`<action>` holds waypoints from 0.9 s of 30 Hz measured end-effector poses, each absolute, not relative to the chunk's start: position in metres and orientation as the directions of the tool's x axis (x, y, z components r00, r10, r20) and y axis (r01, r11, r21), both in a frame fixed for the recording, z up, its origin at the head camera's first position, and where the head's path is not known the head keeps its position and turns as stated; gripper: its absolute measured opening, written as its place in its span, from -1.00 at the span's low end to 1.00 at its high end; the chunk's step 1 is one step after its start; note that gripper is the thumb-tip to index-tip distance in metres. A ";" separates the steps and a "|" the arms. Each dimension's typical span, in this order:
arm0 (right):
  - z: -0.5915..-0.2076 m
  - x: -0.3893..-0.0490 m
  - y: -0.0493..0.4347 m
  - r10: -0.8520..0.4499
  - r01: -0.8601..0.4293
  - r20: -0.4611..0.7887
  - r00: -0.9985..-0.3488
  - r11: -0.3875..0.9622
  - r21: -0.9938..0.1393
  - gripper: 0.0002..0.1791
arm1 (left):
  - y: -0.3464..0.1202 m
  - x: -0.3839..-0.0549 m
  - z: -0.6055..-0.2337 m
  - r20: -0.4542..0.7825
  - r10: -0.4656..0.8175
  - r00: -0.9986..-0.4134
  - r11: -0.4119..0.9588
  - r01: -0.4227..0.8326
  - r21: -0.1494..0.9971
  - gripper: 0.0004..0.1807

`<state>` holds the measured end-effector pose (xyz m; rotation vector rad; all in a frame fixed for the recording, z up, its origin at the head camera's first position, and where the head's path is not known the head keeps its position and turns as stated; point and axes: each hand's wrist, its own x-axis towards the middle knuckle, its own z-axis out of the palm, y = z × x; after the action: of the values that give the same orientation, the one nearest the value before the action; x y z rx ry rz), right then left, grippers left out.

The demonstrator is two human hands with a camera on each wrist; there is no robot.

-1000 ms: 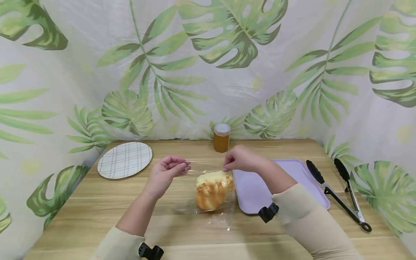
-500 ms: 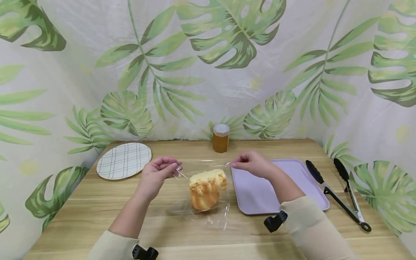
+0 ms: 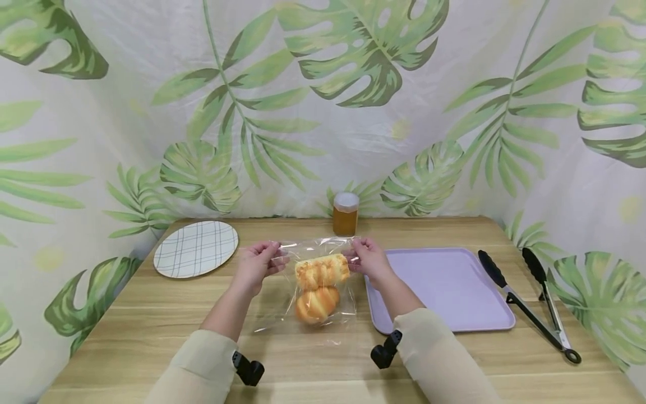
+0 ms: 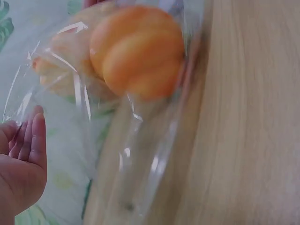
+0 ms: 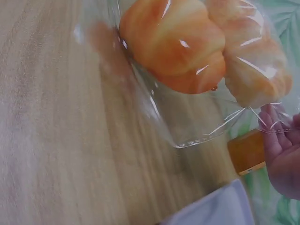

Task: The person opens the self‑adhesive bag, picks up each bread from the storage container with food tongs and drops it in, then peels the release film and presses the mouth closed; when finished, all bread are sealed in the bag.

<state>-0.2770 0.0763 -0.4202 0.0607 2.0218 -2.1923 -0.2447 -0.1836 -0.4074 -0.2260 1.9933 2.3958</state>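
Note:
A clear plastic bag (image 3: 347, 306) hangs between my two hands. Inside it are a round, striped golden bun (image 3: 317, 306) and, above that, a pale browned bread roll (image 3: 322, 271). My left hand (image 3: 254, 266) pinches the bag's upper left edge between thumb and fingers. At the upper right edge, my right hand (image 3: 372, 261) pinches the film in the same way. In the left wrist view the bun (image 4: 140, 51) shows large through the film. The right wrist view shows the roll (image 5: 260, 70) beside the bun, close to my right fingers.
A lilac tray (image 3: 449, 292) lies right of the bag, with black-tipped tongs (image 3: 537, 320) spread beyond it. A checked plate (image 3: 195, 249) lies at the back left. A jar of amber contents (image 3: 345, 216) stands near the wooden table's (image 3: 303, 370) back edge.
The bag has been lifted and tilted upward, so the bun now shows below the roll. My right hand has moved slightly left, my left hand slightly right.

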 end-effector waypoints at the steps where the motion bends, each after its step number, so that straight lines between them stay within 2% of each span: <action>1: -0.424 -0.278 0.074 -0.081 0.159 -0.154 -0.985 -0.063 -0.985 -0.84 | -0.186 -0.247 -0.411 -0.140 -0.071 -0.988 -0.173 -0.126 0.977 -0.86; 6: -0.444 -0.279 0.066 -0.048 0.237 -0.237 -0.970 0.008 -0.971 -0.84 | -0.193 -0.254 -0.430 -0.186 -0.064 -0.981 -0.139 -0.175 0.975 -0.68; 10: -0.455 -0.277 0.059 0.011 0.243 -0.242 -0.970 0.025 -0.970 -0.73 | -0.197 -0.260 -0.443 -0.213 -0.077 -0.974 -0.159 -0.199 0.967 -0.57; 16: -0.461 -0.275 0.051 0.082 0.255 -0.256 -0.963 -0.012 -0.967 -0.70 | -0.199 -0.262 -0.459 -0.267 -0.078 -0.961 -0.237 -0.242 0.941 -0.60; 22: -0.464 -0.277 0.048 0.098 0.266 -0.266 -0.959 -0.015 -0.964 -0.71 | -0.201 -0.260 -0.464 -0.270 -0.079 -0.960 -0.230 -0.246 0.941 -0.60; 25: -0.504 -0.304 0.050 0.061 0.242 -0.244 -0.968 -0.038 -0.970 -0.73 | -0.203 -0.261 -0.465 -0.275 -0.097 -0.957 -0.224 -0.248 0.942 -0.56; 27: -0.548 -0.334 0.053 0.018 0.226 -0.228 -0.973 -0.092 -0.970 -0.74 | -0.204 -0.262 -0.465 -0.273 -0.112 -0.956 -0.213 -0.245 0.946 -0.53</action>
<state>-0.3338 0.0525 -0.5484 0.2736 2.0157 -2.2052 -0.2621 -0.2043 -0.4645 -0.4358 1.9126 2.3411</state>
